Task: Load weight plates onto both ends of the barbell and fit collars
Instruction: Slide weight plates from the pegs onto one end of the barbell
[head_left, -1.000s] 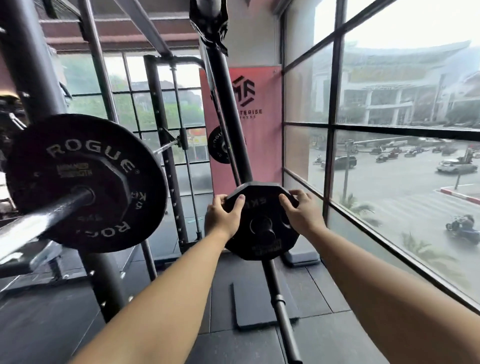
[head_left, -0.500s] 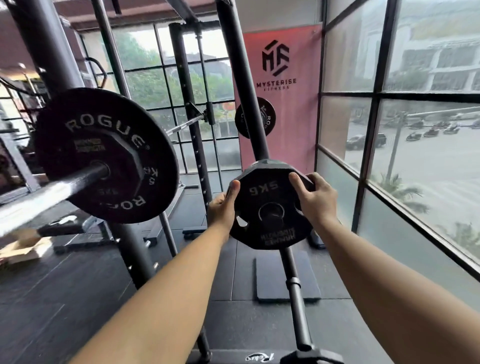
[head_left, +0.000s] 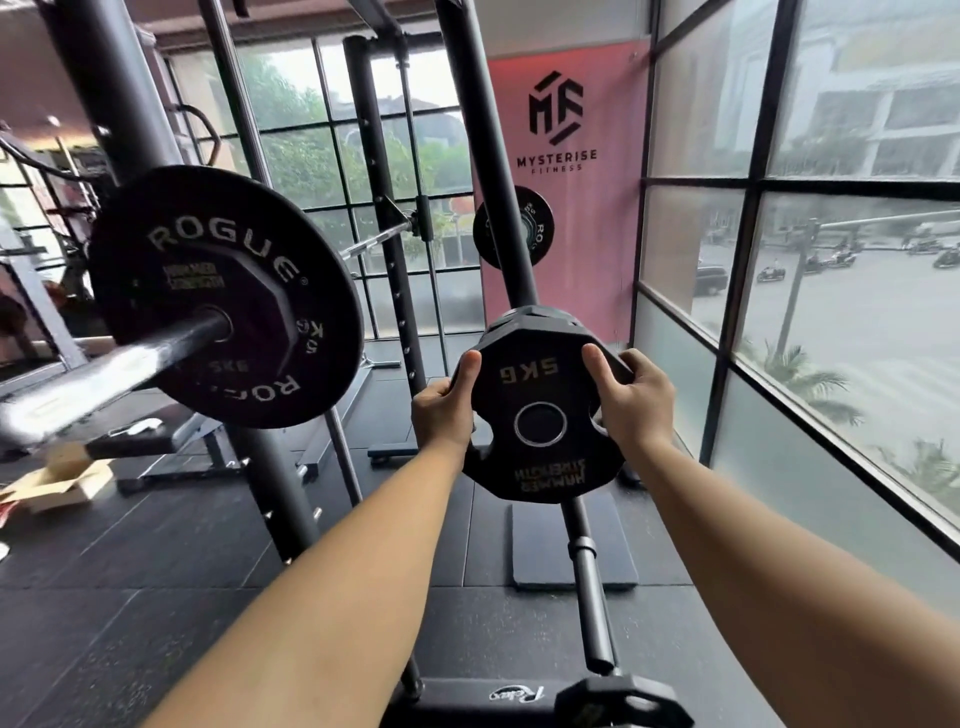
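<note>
Soft daylight through the windows; edges bowed (barbell blurred).

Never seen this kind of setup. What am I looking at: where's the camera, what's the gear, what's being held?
No robot. One wide-angle camera sits on a person's head, looking forward and down, so the bare forearms are theirs. The left hand and right hand grip the edges of a black 5KG plate, held up before a slanted black post. At left a barbell rests in a rack, carrying a large Rogue plate with a smaller plate outside it; a far plate seems to sit on its other end. No collar shows on its near end. On the dark floor are a low bench and a cardboard box.
</note>
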